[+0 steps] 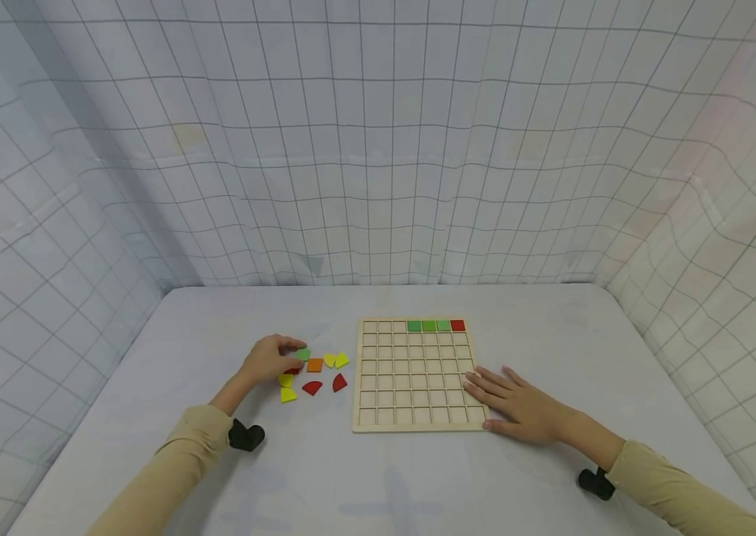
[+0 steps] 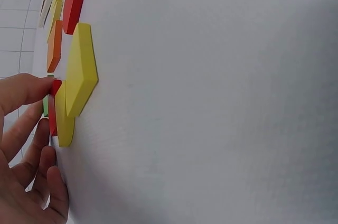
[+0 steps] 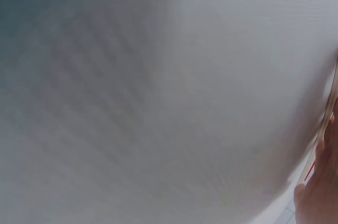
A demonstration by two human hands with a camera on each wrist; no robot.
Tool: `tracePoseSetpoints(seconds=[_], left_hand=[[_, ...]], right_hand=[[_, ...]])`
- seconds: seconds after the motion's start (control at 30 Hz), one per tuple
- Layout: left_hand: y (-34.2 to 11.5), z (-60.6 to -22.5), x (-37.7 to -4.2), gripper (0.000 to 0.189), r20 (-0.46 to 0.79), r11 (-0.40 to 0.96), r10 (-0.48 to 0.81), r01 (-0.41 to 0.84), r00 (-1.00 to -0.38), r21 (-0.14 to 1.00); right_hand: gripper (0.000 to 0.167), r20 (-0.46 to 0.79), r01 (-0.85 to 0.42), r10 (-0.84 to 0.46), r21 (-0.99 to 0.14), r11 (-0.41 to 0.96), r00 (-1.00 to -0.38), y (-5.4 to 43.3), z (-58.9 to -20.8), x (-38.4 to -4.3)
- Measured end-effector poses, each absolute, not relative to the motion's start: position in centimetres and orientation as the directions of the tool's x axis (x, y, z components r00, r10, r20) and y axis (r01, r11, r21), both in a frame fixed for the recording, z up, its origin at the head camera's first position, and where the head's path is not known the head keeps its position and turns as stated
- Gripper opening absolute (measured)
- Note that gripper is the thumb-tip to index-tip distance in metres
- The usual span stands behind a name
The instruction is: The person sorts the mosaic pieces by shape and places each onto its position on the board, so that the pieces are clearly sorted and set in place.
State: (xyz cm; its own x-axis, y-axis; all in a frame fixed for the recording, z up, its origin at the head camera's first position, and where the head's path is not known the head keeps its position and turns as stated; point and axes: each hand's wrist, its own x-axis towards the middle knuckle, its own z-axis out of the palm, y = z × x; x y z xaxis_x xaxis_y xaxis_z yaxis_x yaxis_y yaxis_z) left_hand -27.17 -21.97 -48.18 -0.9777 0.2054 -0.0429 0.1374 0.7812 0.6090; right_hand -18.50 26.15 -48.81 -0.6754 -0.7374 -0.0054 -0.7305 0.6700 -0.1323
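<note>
In the head view my left hand is at the cluster of loose coloured pieces, its thumb and index finger at opposite edges of a green tile, pinching it low at the table. A red piece lies partly under the thumb. Beside it are a yellow piece, an orange square tile and red fan-shaped pieces. My right hand lies flat with spread fingers, its fingertips on the right edge of a wooden grid board. The right wrist view shows only part of that hand.
Along the board's top row sit several tiles, green ones and a red one in the corner. Two yellow pieces lie between the orange tile and the board. A grid-patterned cloth surrounds the white table.
</note>
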Motion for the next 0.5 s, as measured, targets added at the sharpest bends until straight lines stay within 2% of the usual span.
tracePoseSetpoints(seconds=[0.5], left_hand=[[-21.82,-48.31,-27.19,0.034,-0.020,0.796,0.176,0.130,-0.984,0.591]], right_hand=[[0.067,-0.010,-0.724,-0.732,-0.144,0.675,-0.681,26.16,-48.88,-18.47]])
